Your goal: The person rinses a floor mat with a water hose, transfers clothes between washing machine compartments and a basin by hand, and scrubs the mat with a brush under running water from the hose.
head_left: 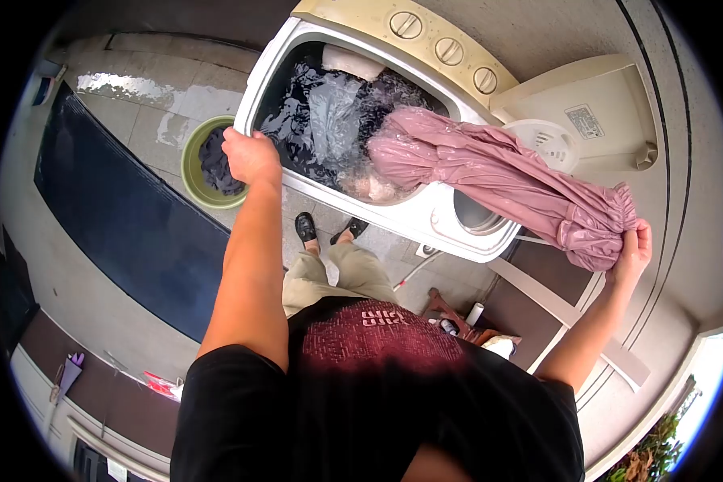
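Note:
A wet pink garment stretches from the water in the washing machine's tub, across the white machine top, to my right hand. My right hand is closed on the garment's gathered end, out past the machine's right side. My left hand grips the tub's left rim, fingers curled over it. Dark water fills the tub, with a grey-blue cloth and a pale cloth in it. The garment's lower end is partly hidden under foam and water.
A green basin with dark cloth stands on the floor, left of the machine. Three knobs line the cream control panel. An open lid leans at the right, beside a round white perforated cover. A small brown stand is below.

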Demonstrator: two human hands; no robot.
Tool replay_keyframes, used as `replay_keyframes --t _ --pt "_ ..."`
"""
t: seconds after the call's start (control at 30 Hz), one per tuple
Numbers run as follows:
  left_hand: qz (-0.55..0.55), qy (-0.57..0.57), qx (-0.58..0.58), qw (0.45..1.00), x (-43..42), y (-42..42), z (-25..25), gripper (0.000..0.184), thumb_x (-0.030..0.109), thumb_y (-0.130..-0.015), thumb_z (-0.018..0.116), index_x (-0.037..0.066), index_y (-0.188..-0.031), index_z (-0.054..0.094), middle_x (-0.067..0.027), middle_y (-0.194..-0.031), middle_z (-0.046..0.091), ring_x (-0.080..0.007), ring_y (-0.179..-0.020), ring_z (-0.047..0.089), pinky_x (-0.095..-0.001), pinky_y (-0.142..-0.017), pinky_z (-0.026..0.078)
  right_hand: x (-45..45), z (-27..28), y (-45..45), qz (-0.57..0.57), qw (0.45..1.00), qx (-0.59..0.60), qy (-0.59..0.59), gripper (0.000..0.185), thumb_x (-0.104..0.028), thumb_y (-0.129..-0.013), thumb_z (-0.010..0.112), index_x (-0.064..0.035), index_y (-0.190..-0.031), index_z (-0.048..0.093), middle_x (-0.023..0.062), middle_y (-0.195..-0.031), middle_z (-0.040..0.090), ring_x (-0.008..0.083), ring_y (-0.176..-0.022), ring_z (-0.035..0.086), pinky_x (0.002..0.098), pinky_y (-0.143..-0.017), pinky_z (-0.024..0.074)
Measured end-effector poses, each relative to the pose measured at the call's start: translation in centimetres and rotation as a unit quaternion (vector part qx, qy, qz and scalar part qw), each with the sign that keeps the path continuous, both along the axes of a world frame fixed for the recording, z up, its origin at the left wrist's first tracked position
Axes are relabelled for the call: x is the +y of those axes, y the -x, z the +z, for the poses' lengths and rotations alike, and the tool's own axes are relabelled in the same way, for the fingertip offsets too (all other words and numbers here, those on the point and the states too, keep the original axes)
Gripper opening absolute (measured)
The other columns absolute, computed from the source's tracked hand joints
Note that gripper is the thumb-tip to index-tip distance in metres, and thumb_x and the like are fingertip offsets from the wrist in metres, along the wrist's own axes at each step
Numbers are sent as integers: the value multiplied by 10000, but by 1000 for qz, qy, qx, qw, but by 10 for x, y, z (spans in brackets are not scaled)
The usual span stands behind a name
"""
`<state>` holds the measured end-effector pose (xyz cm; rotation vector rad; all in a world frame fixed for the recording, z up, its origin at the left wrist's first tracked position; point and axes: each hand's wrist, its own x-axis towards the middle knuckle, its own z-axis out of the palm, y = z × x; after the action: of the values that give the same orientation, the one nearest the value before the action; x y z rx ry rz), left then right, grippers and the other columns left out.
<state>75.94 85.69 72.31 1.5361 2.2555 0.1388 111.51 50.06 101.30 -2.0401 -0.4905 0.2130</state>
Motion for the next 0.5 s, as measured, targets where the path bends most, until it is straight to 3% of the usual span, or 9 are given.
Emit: replay_keyframes --t 0.07,0.1,0.13,0.17,0.23,0.3,0.37,0.47,0.5 --pt "1 4 -1 1000 2 1 -1 337 241 -847 643 70 -1095 493 -152 -1073 581 -347 -943 630 -457 -781 513 -36 -35 -23 -34 995 50 82 96 -40 -922 473 -35 -954 564 7 -872 588 70 -772 530 219 -706 445" --pt "-2 4 1 1000 2 1 0 337 241 -847 643 70 -1095 493 -152 -1073 581 -347 -943 630 -457 -781 513 -47 -57 -29 -26 969 18 244 124 -69 -904 497 -43 -995 576 4 -861 582 69 -775 521 227 -720 439" --pt "1 0 2 1000 2 0 0 339 240 -845 644 69 -1096 496 -153 -1067 584 -349 -941 630 -457 -780 514 -16 -63 -1 -18 892 -31 451 187 -108 -878 529 -45 -1043 591 61 -918 612 144 -859 581 291 -791 464" --pt "3 -5 3 1000 2 0 0 340 239 -843 646 67 -1098 499 -154 -1061 586 -350 -939 630 -457 -778 514 -11 -93 6 33 840 -143 523 248 -136 -851 561 -47 -1079 605 148 -1040 621 275 -1000 600 372 -872 466" --pt "0 -11 7 1000 3 1 -3 343 240 -840 649 65 -1096 502 -156 -1055 589 -351 -939 630 -457 -780 513 33 -142 34 130 856 -301 399 263 -147 -834 597 -48 -1075 634 192 -1134 605 353 -1067 565 406 -910 455" --pt "-4 -15 11 1000 2 0 -5 346 241 -836 652 63 -1094 505 -157 -1049 591 -352 -939 630 -457 -781 512 100 -174 65 234 915 -109 309 270 -157 -807 647 -46 -1053 647 168 -1081 631 339 -1023 590 389 -900 460" --pt "3 -8 16 1000 3 -1 -1 347 242 -832 654 59 -1089 508 -160 -1045 592 -354 -941 628 -458 -782 510 155 -220 84 341 892 -124 271 368 -192 -791 680 -42 -1121 620 150 -1115 626 343 -1059 573 384 -948 435" --pt "-1 -23 23 999 2 -2 -3 344 239 -832 652 56 -1084 506 -161 -1039 592 -358 -934 627 -460 -778 507 221 -278 88 391 853 -227 259 550 -373 -784 689 -27 -1198 577 120 -1140 631 319 -1103 566 373 -982 410" --pt "2 -23 27 999 4 -2 -5 344 239 -832 652 56 -1084 506 -161 -1039 592 -358 -934 627 -460 -778 507 243 -282 87 357 806 -188 432 665 -464 -763 678 -16 -1237 548 112 -1167 627 299 -1137 554 362 -990 400"
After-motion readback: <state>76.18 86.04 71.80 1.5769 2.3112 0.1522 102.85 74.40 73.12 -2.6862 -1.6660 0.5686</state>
